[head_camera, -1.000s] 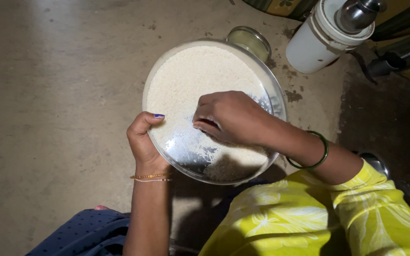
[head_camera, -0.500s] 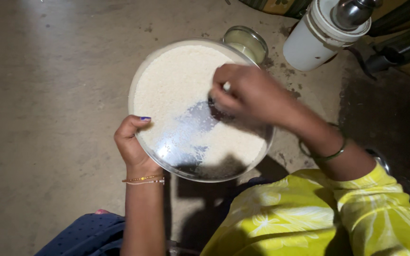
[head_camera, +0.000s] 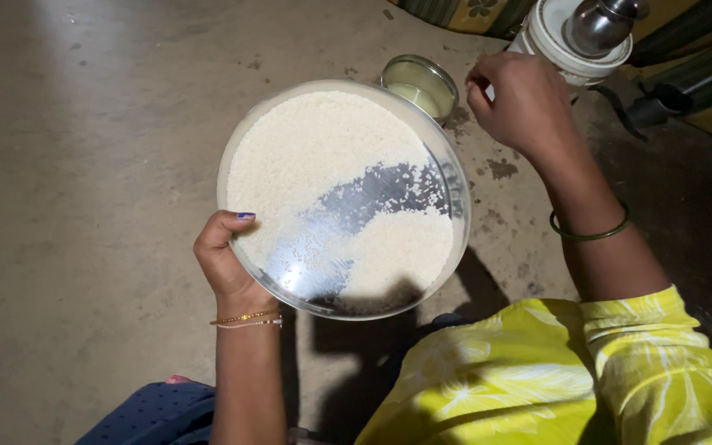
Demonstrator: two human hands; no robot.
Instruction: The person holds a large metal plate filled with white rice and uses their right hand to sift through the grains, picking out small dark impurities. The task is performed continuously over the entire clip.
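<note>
Left hand [head_camera: 226, 259] clamps the lower-left rim of the round steel plate [head_camera: 457, 216] of white rice [head_camera: 315, 156], centre frame, thumb hooked over the edge. Right hand [head_camera: 521, 103], upper right, hovers beside the small steel bowl [head_camera: 420, 84], fingertips pinched; whether they hold anything I cannot tell. Best to hold the plate level so no grains slide off.
</note>
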